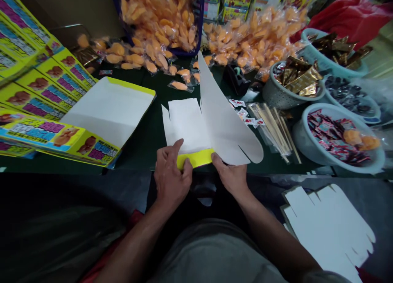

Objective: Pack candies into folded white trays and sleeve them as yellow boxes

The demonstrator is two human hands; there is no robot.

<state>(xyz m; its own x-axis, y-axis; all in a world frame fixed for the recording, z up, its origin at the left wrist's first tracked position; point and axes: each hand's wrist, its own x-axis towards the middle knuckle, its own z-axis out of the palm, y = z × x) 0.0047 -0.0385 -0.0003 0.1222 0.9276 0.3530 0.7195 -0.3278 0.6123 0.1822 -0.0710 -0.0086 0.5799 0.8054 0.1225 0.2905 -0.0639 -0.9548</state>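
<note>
A flat white-backed cardboard box blank (196,131) lies on the dark green table top (144,152), its printed side down and its die-cut tabs showing. My left hand (172,174) grips the blank's folded yellow edge (195,159) with bent fingers. My right hand (230,176) presses and holds the same near edge from the right, fingers resting on the white board. A long white panel of the blank rises at an angle towards the far side.
To the left lie yellow printed boxes (89,127). Bagged orange snacks (159,25) spill from a blue basket (200,17). A tape dispenser (236,79), wooden sticks (272,129) and pale bowls of wrapped sweets (337,152) stand right. More white blanks (328,230) lie near right.
</note>
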